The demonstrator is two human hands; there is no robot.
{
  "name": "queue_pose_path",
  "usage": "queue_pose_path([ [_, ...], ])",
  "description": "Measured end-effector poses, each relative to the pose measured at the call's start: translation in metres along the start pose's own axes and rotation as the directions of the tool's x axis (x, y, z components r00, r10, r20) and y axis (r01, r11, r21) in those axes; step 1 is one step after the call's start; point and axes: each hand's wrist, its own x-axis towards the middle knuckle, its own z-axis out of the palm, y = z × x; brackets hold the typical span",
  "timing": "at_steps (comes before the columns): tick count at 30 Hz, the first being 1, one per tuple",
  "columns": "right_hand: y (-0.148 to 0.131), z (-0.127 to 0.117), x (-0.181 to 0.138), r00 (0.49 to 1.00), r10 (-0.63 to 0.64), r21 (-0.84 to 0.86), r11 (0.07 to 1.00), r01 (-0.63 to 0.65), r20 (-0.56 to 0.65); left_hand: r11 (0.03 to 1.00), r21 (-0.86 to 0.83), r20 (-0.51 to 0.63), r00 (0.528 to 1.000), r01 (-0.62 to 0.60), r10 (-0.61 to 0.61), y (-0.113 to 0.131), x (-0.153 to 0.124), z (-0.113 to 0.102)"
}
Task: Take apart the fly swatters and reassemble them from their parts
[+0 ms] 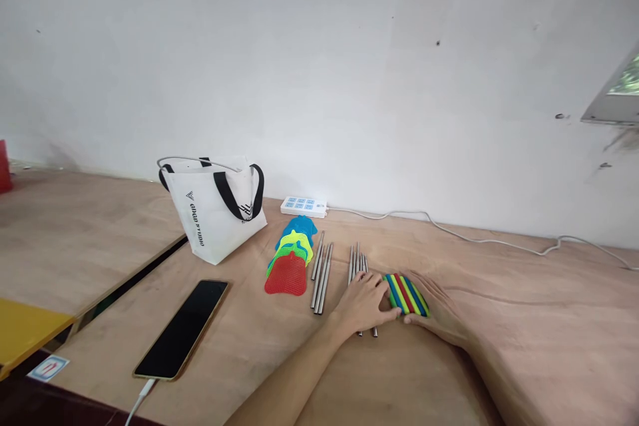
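Observation:
My left hand [363,303] lies on the wooden table [524,319] over a bunch of metal rods [357,259], its fingers bent against the left side of a row of coloured handles [407,293] in blue, green, red and yellow. On the other side of that row rests my right hand [439,309], fingers stretched along its right edge. The two hands press the row between them. A second bunch of metal rods [322,276] lies further left, beside a stack of plastic fly-swatter heads [289,259] in red, green, yellow and blue.
A white tote bag [212,213] with black handles stands at the back left. A black phone [182,327] on a charging cable lies near the front edge. A white power strip [303,206] and its cord [499,239] run along the wall. A gap splits the table at left.

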Motion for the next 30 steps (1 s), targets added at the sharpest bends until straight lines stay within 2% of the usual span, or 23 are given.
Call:
queue_pose_path([
  [10,-0.028,-0.001,0.011,0.998,-0.065,-0.225,0.972,0.068,0.019,0.997,-0.054,-0.005,0.998,0.055,-0.055,0.003,0.001,-0.004],
  [13,-0.034,-0.003,0.015,0.994,-0.100,-0.240,0.965,0.106,0.036,0.995,-0.076,-0.014,0.997,0.070,-0.072,0.003,0.001,-0.005],
  [22,-0.032,0.000,0.017,0.998,-0.069,-0.227,0.971,0.067,-0.002,0.996,-0.084,-0.024,0.999,0.037,-0.039,0.000,0.000,-0.002],
  [24,-0.022,-0.001,0.014,0.999,-0.026,-0.185,0.983,0.017,-0.045,0.997,-0.075,-0.024,0.999,0.034,-0.036,0.000,0.000,-0.002],
  [27,-0.001,-0.003,0.005,0.986,0.108,-0.105,0.987,-0.122,-0.129,0.998,-0.065,-0.019,1.000,0.024,-0.025,0.000,0.000,-0.002],
  [30,0.016,-0.002,-0.002,0.969,0.228,-0.093,0.967,-0.236,-0.090,0.997,-0.068,-0.004,1.000,0.030,-0.031,0.000,0.000,-0.002],
])
